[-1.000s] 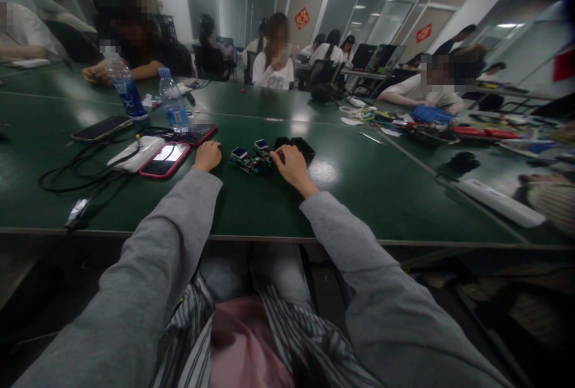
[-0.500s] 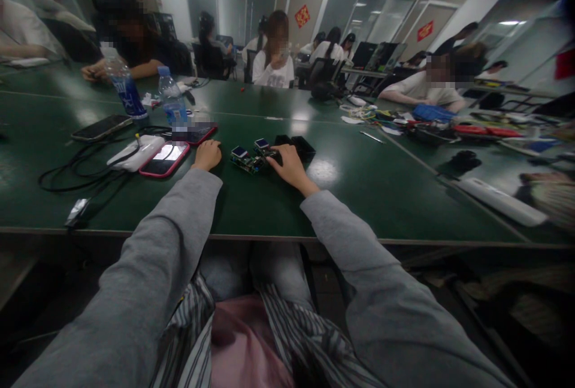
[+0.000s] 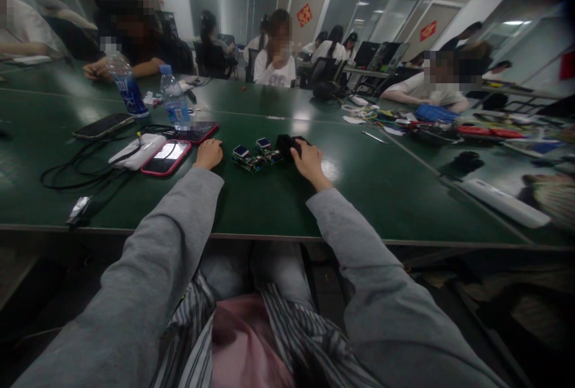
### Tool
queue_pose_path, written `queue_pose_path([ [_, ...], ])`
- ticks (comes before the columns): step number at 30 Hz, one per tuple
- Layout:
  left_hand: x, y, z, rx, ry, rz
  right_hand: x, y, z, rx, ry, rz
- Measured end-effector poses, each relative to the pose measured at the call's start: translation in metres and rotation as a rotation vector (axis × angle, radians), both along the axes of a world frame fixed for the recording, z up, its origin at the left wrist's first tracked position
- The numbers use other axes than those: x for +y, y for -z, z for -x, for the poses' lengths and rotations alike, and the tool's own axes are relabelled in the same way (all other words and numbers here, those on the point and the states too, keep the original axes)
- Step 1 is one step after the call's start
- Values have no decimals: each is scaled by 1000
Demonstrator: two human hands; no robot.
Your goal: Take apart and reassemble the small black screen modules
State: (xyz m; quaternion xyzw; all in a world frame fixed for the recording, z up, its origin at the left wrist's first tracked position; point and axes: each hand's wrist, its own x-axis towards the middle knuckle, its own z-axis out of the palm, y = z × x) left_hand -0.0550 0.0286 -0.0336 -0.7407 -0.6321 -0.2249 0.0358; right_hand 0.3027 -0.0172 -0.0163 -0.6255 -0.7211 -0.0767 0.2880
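Note:
My left hand [image 3: 209, 154] rests on the table with its fingers curled in, beside the phones, and nothing shows in it. Two small circuit boards lie between my hands: the nearer board [image 3: 248, 161] and, just behind and right of it, a second board [image 3: 268, 153], each carrying a little screen. To the right of these, my right hand [image 3: 311, 163] is closed over a black box-like piece [image 3: 284, 146], thumb on its near side. A second black part seems to sit under my fingers, mostly hidden.
On the left are a red-rimmed phone [image 3: 167, 158], a white power bank [image 3: 137, 151], black cables [image 3: 67, 179], a dark phone [image 3: 104, 126] and two bottles, one small [image 3: 173, 97]. A white bar [image 3: 505, 201] and a pile of cables and tools [image 3: 431, 121] occupy the right. People sit beyond.
My right hand has left the circuit boards and moved right onto the black box-like piece. The boards stay where they were, and my left hand keeps its place.

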Motion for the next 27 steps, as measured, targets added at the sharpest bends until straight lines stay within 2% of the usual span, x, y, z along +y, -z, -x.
queue_pose_path([
  [7,3,2,1,5,-6,17,-6,-4,-6,-106,-47,27],
  [12,4,3,1,8,-6,30,-34,-5,-38,-165,-70,40],
  [15,3,2,0,3,-15,28,-61,-3,-83,-188,11,68],
  [18,2,1,0,-2,-21,21,-85,0,-151,-193,149,113],
  [22,1,1,0,-5,-21,26,-109,9,-251,-149,477,130],
  [24,1,2,0,-12,-21,20,-118,16,-291,-115,608,101],
  [27,1,3,0,-27,-19,0,-126,23,-328,-81,639,68],
])
